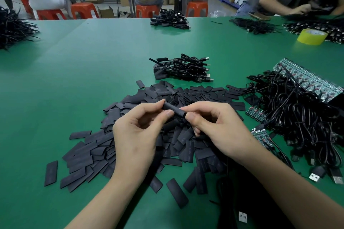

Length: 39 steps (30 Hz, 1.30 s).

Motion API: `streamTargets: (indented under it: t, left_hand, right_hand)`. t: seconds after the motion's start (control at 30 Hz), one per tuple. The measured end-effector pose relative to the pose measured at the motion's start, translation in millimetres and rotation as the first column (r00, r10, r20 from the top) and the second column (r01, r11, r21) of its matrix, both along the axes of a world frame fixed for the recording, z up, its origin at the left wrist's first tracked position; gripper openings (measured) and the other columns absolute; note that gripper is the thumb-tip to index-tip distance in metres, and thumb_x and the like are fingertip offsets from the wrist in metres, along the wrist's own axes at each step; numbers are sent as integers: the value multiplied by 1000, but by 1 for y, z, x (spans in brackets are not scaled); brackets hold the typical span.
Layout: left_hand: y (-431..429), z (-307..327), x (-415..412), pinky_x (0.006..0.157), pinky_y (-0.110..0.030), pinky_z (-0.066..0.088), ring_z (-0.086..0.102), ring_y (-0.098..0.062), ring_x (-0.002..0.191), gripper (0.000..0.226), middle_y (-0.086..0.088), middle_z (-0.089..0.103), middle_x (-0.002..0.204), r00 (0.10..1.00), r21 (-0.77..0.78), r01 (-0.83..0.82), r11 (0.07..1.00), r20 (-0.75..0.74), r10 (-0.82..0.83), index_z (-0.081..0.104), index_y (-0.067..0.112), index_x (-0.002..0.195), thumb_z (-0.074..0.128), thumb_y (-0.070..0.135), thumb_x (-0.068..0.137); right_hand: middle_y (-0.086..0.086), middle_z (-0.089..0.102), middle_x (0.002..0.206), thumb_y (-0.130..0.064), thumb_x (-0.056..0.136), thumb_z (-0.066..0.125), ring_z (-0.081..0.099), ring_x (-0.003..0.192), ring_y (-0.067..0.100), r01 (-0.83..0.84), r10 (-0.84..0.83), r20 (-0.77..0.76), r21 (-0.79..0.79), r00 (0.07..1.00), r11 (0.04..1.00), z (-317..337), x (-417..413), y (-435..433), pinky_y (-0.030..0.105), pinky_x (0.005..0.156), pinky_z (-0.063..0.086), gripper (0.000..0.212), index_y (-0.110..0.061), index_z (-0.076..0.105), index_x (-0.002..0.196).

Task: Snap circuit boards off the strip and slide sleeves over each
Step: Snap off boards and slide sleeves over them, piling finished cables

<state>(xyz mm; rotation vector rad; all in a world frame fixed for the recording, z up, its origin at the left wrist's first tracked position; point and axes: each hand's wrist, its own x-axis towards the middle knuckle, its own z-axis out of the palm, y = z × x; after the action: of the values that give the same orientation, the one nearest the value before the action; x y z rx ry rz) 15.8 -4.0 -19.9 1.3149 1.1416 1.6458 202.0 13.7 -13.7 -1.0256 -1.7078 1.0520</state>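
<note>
In the middle of the frame the left hand [137, 135] pinches one end of a black sleeve [174, 110] between thumb and forefinger. The right hand [214, 126] pinches the other end with its fingers curled round it, so both hands hold the same piece just above the table [74, 80]. Whether a board is already inside that sleeve cannot be made out. Directly beneath the hands lies a large pile of loose sleeves [89, 154], which suggests that most of the sleeving is not yet done. Above the pile, at centre, sits a small bundle of cables [183, 69] with black sleeved ends, probably the finished pieces, and they are few. At the right of the frame a tangle of cables [297, 117] lies against a long strip of circuit boards [307, 78] not yet broken apart, so I judge the job to be early on.
</note>
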Motion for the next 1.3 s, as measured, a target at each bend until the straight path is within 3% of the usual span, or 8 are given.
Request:
streamTargets:
  t: [0.4,0.67,0.8,0.93,1.03,1.3]
  left_hand:
    - [1,-1,1,77,-16,55,75,-9,82,21,-1,79,88,1000,2,31,1000,1,-31,77,15,99,81,12,79]
    - [5,0,-3,78,-20,58,79,-22,85,16,-8,80,89,985,-46,84,995,157,-76,81,15,97,80,7,83]
    - [2,-2,2,81,-20,57,77,-16,85,32,-3,80,91,995,13,78,997,55,-79,79,19,105,84,17,74]
    - [0,-4,5,89,-25,57,75,-18,98,55,4,77,102,987,69,83,994,-141,-73,70,24,122,92,31,72]
    - [1,-3,4,88,-21,55,72,-16,101,55,9,74,103,976,91,38,995,-217,-18,68,28,121,89,39,71]
    - [4,-2,-1,86,-25,56,72,-17,94,44,9,74,97,980,94,19,995,-200,0,69,25,118,88,18,79]
  right_hand:
    - [-10,59,64,-29,97,65,58,63,5,38,-38,6,15,999,999,1,0,0,20,64,51,14,-37,76,98]
    - [-5,60,62,-24,98,62,57,60,9,22,-29,-85,-75,996,997,6,-1,-2,19,63,50,14,-29,74,92]
    - [-4,59,62,-15,102,60,57,59,11,18,-30,-116,-109,993,994,9,-1,-3,19,62,50,19,-21,72,88]
    - [1,65,65,-14,103,60,62,62,13,-14,1,-108,-116,994,993,12,-2,-7,19,67,52,15,-15,69,91]
    - [3,71,70,-13,103,60,68,67,14,-29,21,-75,-100,997,995,14,-3,-9,17,71,52,14,-18,69,93]
    - [6,75,82,-6,99,56,73,74,19,-78,74,-50,-90,996,993,14,-3,-10,23,77,56,22,-22,71,104]
